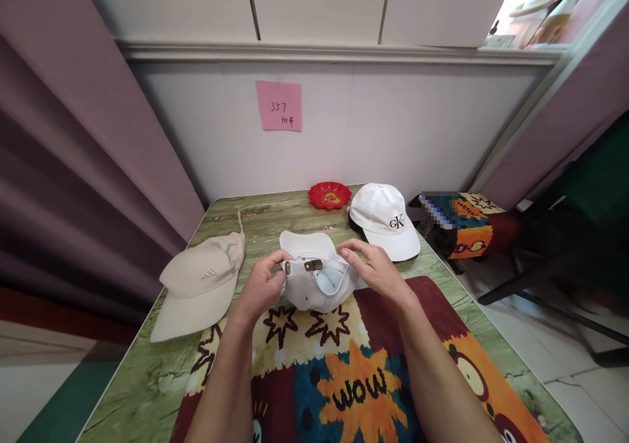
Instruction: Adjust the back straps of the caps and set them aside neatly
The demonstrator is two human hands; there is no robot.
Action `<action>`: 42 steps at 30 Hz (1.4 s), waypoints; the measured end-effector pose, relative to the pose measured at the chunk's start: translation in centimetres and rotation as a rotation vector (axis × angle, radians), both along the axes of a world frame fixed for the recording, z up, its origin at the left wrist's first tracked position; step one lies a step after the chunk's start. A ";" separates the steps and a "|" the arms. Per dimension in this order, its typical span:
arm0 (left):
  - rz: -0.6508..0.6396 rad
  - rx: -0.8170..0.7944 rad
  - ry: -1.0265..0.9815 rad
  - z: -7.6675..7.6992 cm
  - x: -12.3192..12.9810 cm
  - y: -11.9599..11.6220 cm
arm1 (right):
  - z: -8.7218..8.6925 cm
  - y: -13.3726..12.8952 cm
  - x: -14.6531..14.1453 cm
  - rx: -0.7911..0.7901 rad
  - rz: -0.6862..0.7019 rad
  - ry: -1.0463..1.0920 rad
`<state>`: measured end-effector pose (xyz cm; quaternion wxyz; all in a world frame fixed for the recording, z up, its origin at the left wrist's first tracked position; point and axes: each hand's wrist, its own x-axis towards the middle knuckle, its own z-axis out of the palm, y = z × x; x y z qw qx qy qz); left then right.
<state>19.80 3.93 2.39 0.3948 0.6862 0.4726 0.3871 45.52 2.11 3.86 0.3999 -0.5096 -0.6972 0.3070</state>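
Note:
In the middle of the table lies a pale baseball cap (pixel 314 292), its back opening and brass strap buckle turned toward me and its brim pointing away. My left hand (pixel 268 282) pinches the cap's edge at the left, by the strap end with a metal eyelet. On the opposite side my right hand (pixel 371 266) has its thumb and fingers closed on the cap's right edge. A beige cap (pixel 204 272) rests to the left, brim toward me. At the back right sits a white cap (pixel 386 217) with black letters on its front.
A red scalloped dish (pixel 329 195) stands at the table's back edge. Under my arms spreads a patterned cloth (pixel 361 390) with "WOW" on it. A pink note (pixel 279 105) sticks to the wall behind. Right of the table is a stool (pixel 474 230) with a similar cloth.

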 end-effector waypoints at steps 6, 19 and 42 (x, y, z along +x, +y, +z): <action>-0.019 -0.020 0.039 0.9 0.0 -0.3 | 0.5 -1.0 -2.1 0.002 -0.057 -0.266; -0.079 0.159 0.073 2.1 1.0 -1.4 | -0.3 -0.6 -2.7 -0.077 -0.018 0.352; 0.052 0.817 0.678 1.2 3.4 -1.4 | 0.7 -1.1 -3.5 -0.412 0.052 0.874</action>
